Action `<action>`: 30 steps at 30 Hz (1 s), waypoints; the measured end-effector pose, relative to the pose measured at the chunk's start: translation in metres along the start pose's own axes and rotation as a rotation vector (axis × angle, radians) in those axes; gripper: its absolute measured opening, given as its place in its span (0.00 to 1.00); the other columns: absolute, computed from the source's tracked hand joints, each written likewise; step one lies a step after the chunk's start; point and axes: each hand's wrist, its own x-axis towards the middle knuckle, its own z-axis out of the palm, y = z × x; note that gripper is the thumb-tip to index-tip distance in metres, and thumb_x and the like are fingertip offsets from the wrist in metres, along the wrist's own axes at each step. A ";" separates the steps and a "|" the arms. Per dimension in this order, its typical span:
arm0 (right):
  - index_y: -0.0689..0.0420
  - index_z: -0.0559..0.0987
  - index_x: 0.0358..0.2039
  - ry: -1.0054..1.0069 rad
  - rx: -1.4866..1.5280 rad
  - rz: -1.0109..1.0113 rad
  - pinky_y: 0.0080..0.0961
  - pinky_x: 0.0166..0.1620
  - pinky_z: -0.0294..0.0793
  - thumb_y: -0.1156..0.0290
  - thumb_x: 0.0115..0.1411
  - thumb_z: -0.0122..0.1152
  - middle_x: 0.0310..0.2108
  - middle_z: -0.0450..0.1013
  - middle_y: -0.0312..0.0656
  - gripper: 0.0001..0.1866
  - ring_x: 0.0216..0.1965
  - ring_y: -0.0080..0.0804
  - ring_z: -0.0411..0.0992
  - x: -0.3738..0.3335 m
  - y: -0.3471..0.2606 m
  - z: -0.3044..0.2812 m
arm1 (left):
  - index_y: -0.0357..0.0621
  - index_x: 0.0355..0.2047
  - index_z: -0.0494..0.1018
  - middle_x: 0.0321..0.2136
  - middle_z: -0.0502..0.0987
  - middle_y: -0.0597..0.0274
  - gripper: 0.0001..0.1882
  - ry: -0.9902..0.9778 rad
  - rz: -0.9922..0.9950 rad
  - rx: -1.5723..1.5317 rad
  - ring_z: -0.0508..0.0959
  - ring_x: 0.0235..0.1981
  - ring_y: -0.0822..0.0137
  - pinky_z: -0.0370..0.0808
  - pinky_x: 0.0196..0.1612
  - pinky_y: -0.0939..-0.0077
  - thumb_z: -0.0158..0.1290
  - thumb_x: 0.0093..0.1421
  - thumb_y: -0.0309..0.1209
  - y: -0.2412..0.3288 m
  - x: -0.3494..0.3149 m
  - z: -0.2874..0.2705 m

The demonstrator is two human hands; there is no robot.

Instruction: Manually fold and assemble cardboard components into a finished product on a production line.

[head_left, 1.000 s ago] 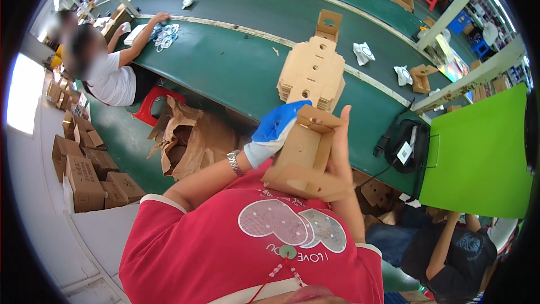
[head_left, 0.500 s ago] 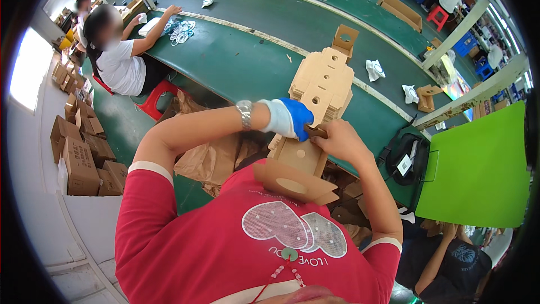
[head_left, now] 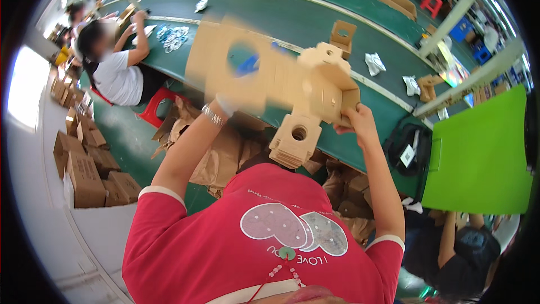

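A partly folded cardboard box blank [head_left: 275,79] is held up over the bench, its left part smeared by motion. My left hand [head_left: 247,65], in a blue and white glove, grips the left part; blue shows through the round hole, and the rest of the hand is mostly hidden behind the cardboard. At the other end, my bare right hand [head_left: 359,118] pinches the edge of the raised flaps. Beneath the blank lies a stack of flat cardboard blanks [head_left: 297,135] with round holes, its near end at the bench edge.
An upright open cardboard box [head_left: 342,36] stands beyond the stack. White wrapped items [head_left: 374,64] lie on the dark belt. To the right are a black bag [head_left: 406,149] and a green panel [head_left: 478,152]. A seated co-worker [head_left: 115,67] works at left near bluish rings [head_left: 172,38].
The blank has come up from against my chest and swung out over the stack, opened wide. My left hand has moved left with it; my right hand has shifted slightly right.
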 end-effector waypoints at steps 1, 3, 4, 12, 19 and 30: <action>0.71 0.74 0.29 0.073 0.279 0.095 0.31 0.24 0.80 0.72 0.56 0.58 0.27 0.77 0.51 0.12 0.24 0.40 0.78 -0.002 0.000 0.006 | 0.40 0.68 0.50 0.68 0.54 0.56 0.37 0.109 -0.155 -0.480 0.55 0.69 0.60 0.56 0.69 0.64 0.52 0.61 0.20 -0.008 -0.011 0.021; 0.72 0.73 0.32 0.084 0.343 0.091 0.30 0.22 0.80 0.72 0.57 0.58 0.26 0.76 0.51 0.13 0.24 0.40 0.78 -0.003 0.001 0.029 | 0.44 0.70 0.45 0.71 0.48 0.56 0.53 0.222 -0.291 -0.849 0.47 0.72 0.59 0.52 0.70 0.63 0.65 0.49 0.20 0.010 -0.019 0.058; 0.73 0.72 0.34 0.065 0.393 0.071 0.29 0.20 0.80 0.72 0.58 0.58 0.26 0.75 0.51 0.14 0.23 0.39 0.78 -0.004 0.000 0.043 | 0.46 0.69 0.50 0.69 0.53 0.57 0.54 0.211 -0.209 -0.638 0.52 0.70 0.62 0.56 0.68 0.63 0.70 0.46 0.27 0.032 -0.012 0.067; 0.65 0.60 0.62 -0.101 0.476 -0.117 0.30 0.56 0.67 0.54 0.55 0.70 0.53 0.68 0.45 0.43 0.50 0.30 0.68 -0.042 -0.024 0.084 | 0.43 0.65 0.57 0.57 0.69 0.58 0.48 0.498 -0.299 -0.864 0.70 0.58 0.63 0.70 0.60 0.64 0.71 0.47 0.38 0.025 -0.013 0.091; 0.61 0.53 0.64 -0.005 0.297 -0.451 0.37 0.64 0.60 0.69 0.36 0.83 0.60 0.60 0.47 0.58 0.61 0.38 0.61 -0.049 -0.012 0.083 | 0.44 0.59 0.63 0.52 0.72 0.60 0.33 0.612 -0.355 -1.531 0.74 0.54 0.62 0.73 0.57 0.64 0.59 0.53 0.27 0.025 -0.016 0.102; 0.58 0.56 0.67 -0.156 0.713 -0.411 0.35 0.67 0.55 0.55 0.66 0.54 0.62 0.60 0.43 0.36 0.65 0.36 0.56 -0.034 0.017 0.061 | 0.47 0.61 0.64 0.53 0.74 0.61 0.25 0.548 -0.394 -1.852 0.75 0.52 0.65 0.72 0.58 0.64 0.53 0.66 0.41 0.005 -0.018 0.113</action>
